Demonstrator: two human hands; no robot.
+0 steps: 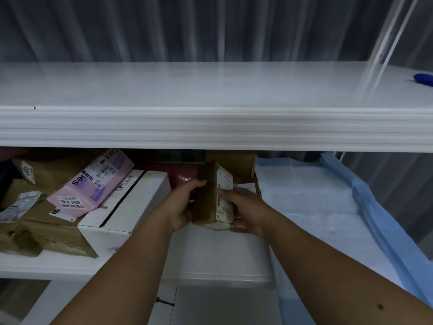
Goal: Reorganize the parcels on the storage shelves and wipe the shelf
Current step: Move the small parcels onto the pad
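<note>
While both hands clamp a small brown parcel (212, 195) on the lower shelf (210, 261), left hand (181, 207) curled on its left face and right hand (246, 212) wrapped round the labelled side, sorting looks maybe half done. Left pile with the pink box (93, 184) and white box (124, 207) is messy, and wiping looks not yet started. Upper shelf (187, 90) sits bare nearby.
</note>
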